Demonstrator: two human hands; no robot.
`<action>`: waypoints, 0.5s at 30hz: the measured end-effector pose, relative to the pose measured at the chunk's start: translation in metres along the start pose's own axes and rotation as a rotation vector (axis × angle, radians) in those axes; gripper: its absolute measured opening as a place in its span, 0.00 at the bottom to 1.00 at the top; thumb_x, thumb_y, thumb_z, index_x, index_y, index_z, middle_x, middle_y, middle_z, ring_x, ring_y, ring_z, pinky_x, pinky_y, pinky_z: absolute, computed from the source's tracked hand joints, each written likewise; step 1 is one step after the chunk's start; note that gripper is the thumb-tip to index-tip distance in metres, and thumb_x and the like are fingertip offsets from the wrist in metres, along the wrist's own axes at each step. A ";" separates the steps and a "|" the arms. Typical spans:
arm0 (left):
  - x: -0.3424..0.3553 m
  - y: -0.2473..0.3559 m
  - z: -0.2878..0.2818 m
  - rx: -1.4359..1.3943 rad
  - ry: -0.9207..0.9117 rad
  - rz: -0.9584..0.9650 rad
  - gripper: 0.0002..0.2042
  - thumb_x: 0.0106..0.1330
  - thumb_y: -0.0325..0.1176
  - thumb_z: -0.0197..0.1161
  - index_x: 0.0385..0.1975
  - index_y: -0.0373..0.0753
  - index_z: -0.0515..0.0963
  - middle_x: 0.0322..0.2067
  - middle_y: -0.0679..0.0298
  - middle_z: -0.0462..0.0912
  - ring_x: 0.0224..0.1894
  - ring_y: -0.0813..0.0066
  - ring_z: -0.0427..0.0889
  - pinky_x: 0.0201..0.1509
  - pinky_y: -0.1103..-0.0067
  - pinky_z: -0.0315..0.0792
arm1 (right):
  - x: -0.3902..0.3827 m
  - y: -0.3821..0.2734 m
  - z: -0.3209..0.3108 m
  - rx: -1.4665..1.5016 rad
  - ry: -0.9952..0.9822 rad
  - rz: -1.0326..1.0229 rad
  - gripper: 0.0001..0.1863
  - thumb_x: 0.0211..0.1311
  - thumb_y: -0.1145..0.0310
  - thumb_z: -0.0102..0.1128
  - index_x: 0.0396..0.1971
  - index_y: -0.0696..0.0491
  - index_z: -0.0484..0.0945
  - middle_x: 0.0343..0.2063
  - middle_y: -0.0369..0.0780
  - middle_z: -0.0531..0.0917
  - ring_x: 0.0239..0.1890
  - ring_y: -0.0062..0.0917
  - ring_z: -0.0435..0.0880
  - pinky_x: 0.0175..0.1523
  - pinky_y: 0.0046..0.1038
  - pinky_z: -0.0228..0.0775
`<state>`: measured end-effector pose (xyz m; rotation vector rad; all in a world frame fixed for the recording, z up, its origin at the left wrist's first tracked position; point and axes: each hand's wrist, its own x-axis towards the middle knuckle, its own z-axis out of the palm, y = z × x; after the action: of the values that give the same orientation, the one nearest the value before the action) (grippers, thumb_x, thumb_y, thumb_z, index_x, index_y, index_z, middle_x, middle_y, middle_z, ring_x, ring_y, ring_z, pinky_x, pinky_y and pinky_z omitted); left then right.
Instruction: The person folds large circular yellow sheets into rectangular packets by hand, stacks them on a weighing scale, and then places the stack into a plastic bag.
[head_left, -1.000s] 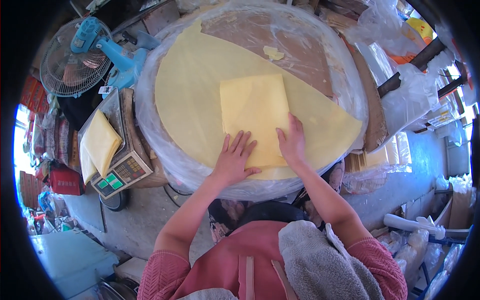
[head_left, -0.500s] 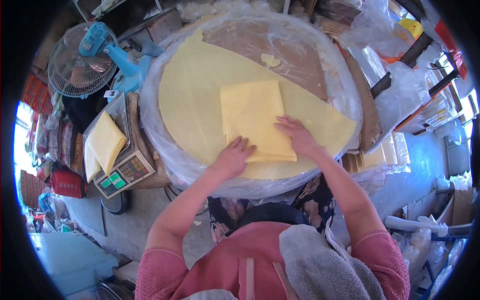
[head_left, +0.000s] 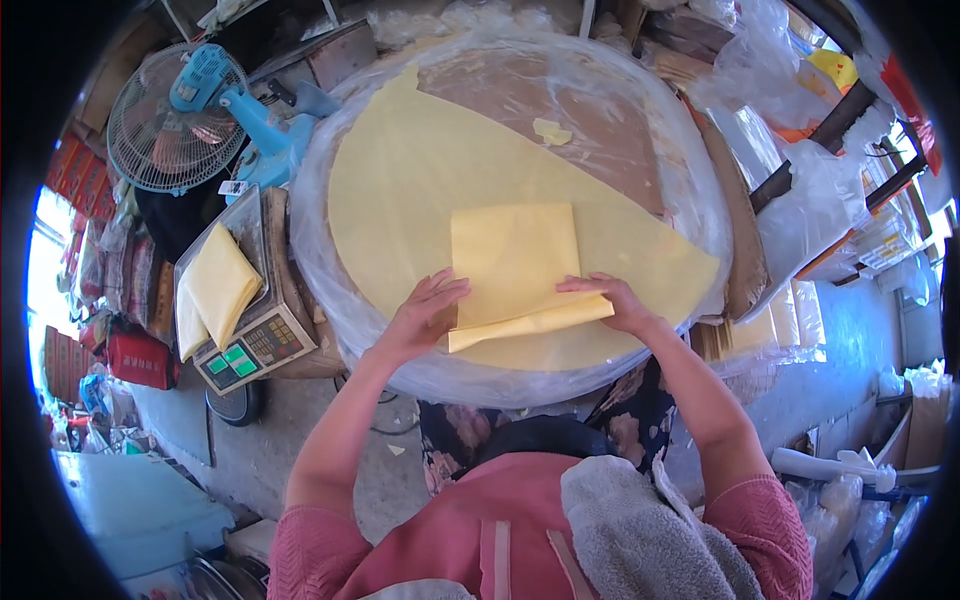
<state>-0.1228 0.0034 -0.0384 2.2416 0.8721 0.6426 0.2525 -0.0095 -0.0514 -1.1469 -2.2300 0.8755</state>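
A folded yellow sheet (head_left: 512, 252) has its near edge bent up into a narrow lip. My left hand (head_left: 428, 310) grips its left side near that lip, with the thumb out of sight. My right hand (head_left: 608, 298) grips the right end of the lip, fingers over it. Beneath lies a large, thin yellow sheet (head_left: 390, 190) with a curved edge, on a round board (head_left: 620, 140) wrapped in clear plastic. A small yellow scrap (head_left: 552, 131) sits on the board's bare part.
At the left stand a digital scale (head_left: 268, 342) bearing folded yellow sheets (head_left: 222, 280) and a blue fan (head_left: 190, 110). Plastic bags (head_left: 805, 185) and flat stacks of sheets (head_left: 760, 325) crowd the right side. A pale blue box (head_left: 130, 500) is at the lower left.
The folded sheet has moved toward me, and its near edge is now lifted and bent over. Both hands have shifted from lying on its top to its sides, the left one moving leftward.
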 end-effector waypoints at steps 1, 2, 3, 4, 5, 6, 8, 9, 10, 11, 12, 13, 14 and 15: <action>0.002 -0.008 0.002 0.043 0.001 0.012 0.34 0.49 0.17 0.61 0.62 0.42 0.69 0.63 0.58 0.69 0.68 0.56 0.62 0.70 0.67 0.59 | 0.005 0.002 -0.001 0.035 0.003 0.190 0.20 0.58 0.75 0.59 0.52 0.48 0.78 0.50 0.39 0.82 0.57 0.30 0.78 0.63 0.36 0.63; 0.003 -0.015 0.005 0.086 0.003 0.024 0.34 0.49 0.17 0.62 0.62 0.42 0.69 0.62 0.57 0.70 0.69 0.55 0.61 0.70 0.67 0.58 | 0.010 0.002 -0.001 0.070 0.005 0.381 0.17 0.60 0.69 0.62 0.51 0.51 0.79 0.46 0.43 0.84 0.52 0.31 0.82 0.57 0.32 0.70; 0.001 -0.020 0.009 0.086 0.005 0.022 0.34 0.49 0.17 0.62 0.62 0.42 0.69 0.62 0.57 0.70 0.69 0.55 0.61 0.70 0.67 0.58 | 0.015 0.003 0.001 0.076 0.055 0.346 0.14 0.66 0.63 0.58 0.45 0.55 0.80 0.35 0.44 0.86 0.40 0.28 0.84 0.46 0.28 0.74; 0.002 -0.016 0.016 -0.281 0.089 -0.256 0.32 0.50 0.19 0.63 0.60 0.42 0.70 0.60 0.57 0.71 0.68 0.56 0.63 0.69 0.68 0.60 | 0.019 0.004 -0.001 0.073 0.056 0.349 0.14 0.66 0.63 0.58 0.45 0.55 0.80 0.35 0.44 0.86 0.40 0.28 0.84 0.46 0.28 0.74; 0.004 -0.013 0.020 -0.648 0.170 -0.535 0.30 0.51 0.20 0.64 0.59 0.42 0.72 0.58 0.56 0.73 0.66 0.57 0.65 0.68 0.68 0.62 | 0.023 0.008 -0.003 0.038 0.061 0.436 0.15 0.67 0.61 0.57 0.44 0.56 0.80 0.33 0.43 0.85 0.37 0.27 0.82 0.44 0.29 0.73; 0.008 -0.011 0.019 -0.651 0.168 -0.534 0.30 0.51 0.20 0.64 0.59 0.42 0.72 0.58 0.56 0.73 0.66 0.57 0.65 0.68 0.68 0.62 | 0.027 0.010 -0.004 0.003 0.066 0.522 0.16 0.68 0.59 0.55 0.43 0.57 0.80 0.31 0.42 0.85 0.34 0.25 0.81 0.43 0.29 0.72; 0.014 -0.005 0.014 -0.055 0.239 -0.161 0.21 0.54 0.24 0.65 0.51 0.38 0.78 0.54 0.56 0.75 0.58 0.61 0.73 0.61 0.71 0.68 | 0.030 0.011 -0.004 0.036 0.153 0.484 0.17 0.68 0.57 0.55 0.41 0.57 0.80 0.27 0.40 0.83 0.30 0.24 0.79 0.41 0.29 0.72; 0.017 -0.010 0.020 -0.058 0.240 -0.161 0.21 0.54 0.24 0.65 0.51 0.38 0.78 0.54 0.56 0.75 0.58 0.61 0.73 0.61 0.71 0.68 | 0.033 0.016 -0.003 0.039 0.173 0.496 0.17 0.67 0.57 0.56 0.40 0.57 0.79 0.26 0.39 0.82 0.30 0.24 0.79 0.40 0.29 0.71; 0.018 -0.014 0.027 -0.135 0.322 -0.307 0.16 0.54 0.27 0.66 0.45 0.37 0.80 0.51 0.57 0.76 0.54 0.62 0.75 0.57 0.72 0.70 | 0.038 0.015 -0.002 0.046 0.191 0.506 0.17 0.67 0.57 0.56 0.39 0.57 0.79 0.25 0.39 0.82 0.29 0.24 0.79 0.39 0.29 0.71; 0.019 -0.018 0.033 -0.212 0.403 -0.453 0.13 0.55 0.30 0.67 0.40 0.35 0.81 0.49 0.57 0.77 0.49 0.64 0.77 0.53 0.72 0.72 | 0.044 0.014 -0.002 0.046 0.187 0.505 0.17 0.67 0.57 0.56 0.39 0.57 0.79 0.25 0.39 0.82 0.29 0.24 0.79 0.39 0.29 0.71; 0.020 -0.021 0.037 -0.212 0.405 -0.456 0.13 0.55 0.30 0.67 0.40 0.35 0.81 0.49 0.57 0.77 0.49 0.64 0.77 0.53 0.72 0.72 | 0.051 0.013 -0.001 0.030 0.171 0.602 0.18 0.65 0.55 0.57 0.38 0.57 0.78 0.29 0.43 0.82 0.34 0.33 0.80 0.43 0.34 0.71; 0.024 -0.021 0.040 -0.236 0.461 -0.541 0.11 0.54 0.30 0.67 0.35 0.34 0.80 0.46 0.57 0.78 0.46 0.62 0.77 0.51 0.70 0.72 | 0.057 0.011 -0.001 0.012 0.158 0.702 0.18 0.63 0.53 0.57 0.36 0.56 0.76 0.32 0.47 0.83 0.39 0.42 0.82 0.47 0.39 0.71; 0.028 -0.021 0.043 -0.259 0.517 -0.626 0.10 0.53 0.31 0.68 0.31 0.32 0.80 0.44 0.56 0.78 0.43 0.61 0.77 0.49 0.68 0.72 | 0.060 0.014 0.004 0.009 0.158 0.702 0.18 0.63 0.53 0.57 0.36 0.56 0.76 0.32 0.47 0.83 0.39 0.42 0.82 0.47 0.39 0.71; 0.030 -0.025 0.047 -0.261 0.519 -0.625 0.10 0.53 0.31 0.68 0.31 0.32 0.80 0.44 0.56 0.78 0.43 0.61 0.77 0.49 0.68 0.72 | 0.062 0.020 0.011 -0.051 0.224 0.670 0.17 0.63 0.55 0.59 0.34 0.56 0.75 0.27 0.44 0.81 0.34 0.36 0.80 0.43 0.35 0.70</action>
<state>-0.0840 0.0217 -0.0820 1.4584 1.5517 0.9713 0.2227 0.0481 -0.0654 -1.9613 -1.7018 0.8739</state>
